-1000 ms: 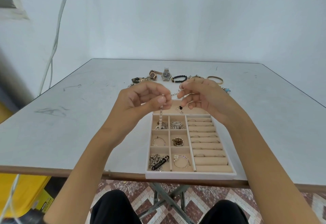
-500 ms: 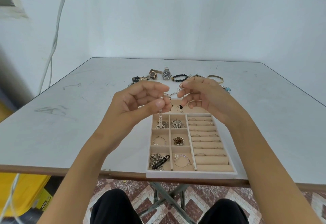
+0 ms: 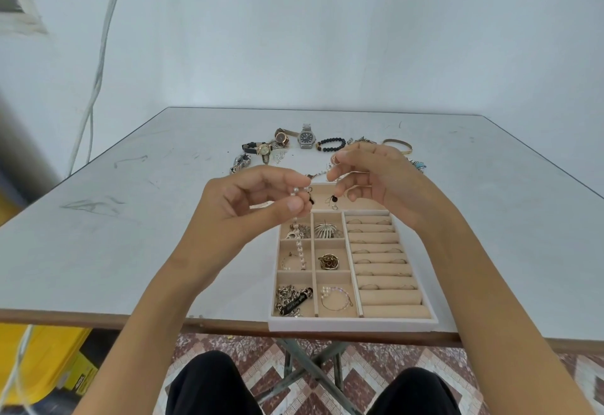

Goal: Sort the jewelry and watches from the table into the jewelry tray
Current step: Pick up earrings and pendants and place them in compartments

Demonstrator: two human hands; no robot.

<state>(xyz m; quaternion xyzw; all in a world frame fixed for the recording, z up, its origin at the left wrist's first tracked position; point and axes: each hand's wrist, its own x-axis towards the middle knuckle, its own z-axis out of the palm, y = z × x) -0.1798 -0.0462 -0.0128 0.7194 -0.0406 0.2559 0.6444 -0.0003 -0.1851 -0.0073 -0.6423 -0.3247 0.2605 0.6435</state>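
Pearl chain (image 3: 299, 248): top end hidden inside the left hand (image 3: 248, 205) fingers; the thin links (image 3: 318, 174) pinched by the right hand (image 3: 382, 182) are too fine to tell if they're the same piece. Right hand covers part of the jewelry tray (image 3: 353, 324) far compartment & most of a turquoise piece (image 3: 419, 165). Rings (image 3: 369, 221) in the rolls too small to tell apart; yellow box (image 3: 42, 359) cut off at left edge.

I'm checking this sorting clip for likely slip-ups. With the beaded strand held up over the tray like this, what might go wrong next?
The beaded strand dangles from the left hand over compartments of the tray that already hold pieces; lowered carelessly, it may tangle with the silver cluster there.
Left and right hand hold it only by fingertip pinches, so it could slip.
The tray sits at the table's near edge; a forearm nudge might push it off.
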